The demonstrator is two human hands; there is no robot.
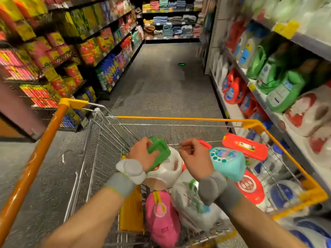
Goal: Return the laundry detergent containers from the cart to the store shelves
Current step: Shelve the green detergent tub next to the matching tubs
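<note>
Over the cart [250,122], the left hand [141,153] curls its fingers [152,155] round the green lid [159,152] of a white detergent container [166,173] lying among the others. The right hand [194,156] hovers just beside it, fingers bent, pinching nothing that shows. Motion blur smears the bottles on the shelves [265,101] to the right, and their labels cannot be read.

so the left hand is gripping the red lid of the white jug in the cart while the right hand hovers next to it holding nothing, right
Not quite: the lid is green, not red, as the head view shows. The left hand does grip it on the white jug in the cart, and the right hand hovers beside it with fingers curled, holding nothing.
</note>
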